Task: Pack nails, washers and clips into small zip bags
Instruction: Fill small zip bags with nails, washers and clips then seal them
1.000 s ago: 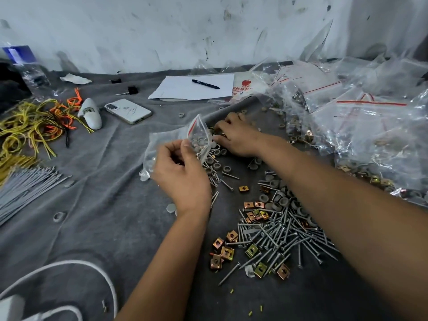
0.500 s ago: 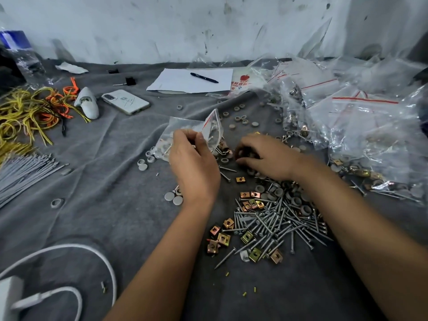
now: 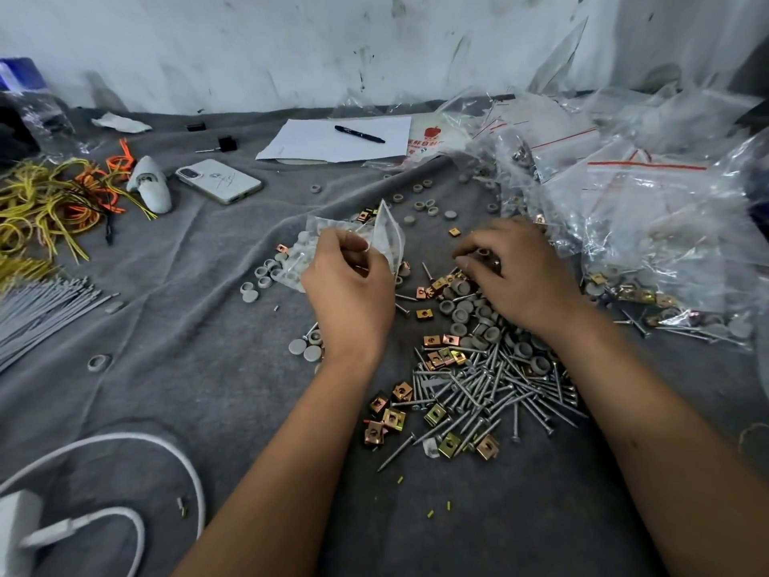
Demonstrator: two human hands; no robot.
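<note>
Since earlier, right hand dropped onto the washers, pinching some, while left hand pinches the zip bag open to receive them.

White plastic bag under the sheet of white paper, far side of the grey cloth: a red apple emblem above a row of red Chinese characters, partly covered and too small to read. No other lettering is legible.
</note>
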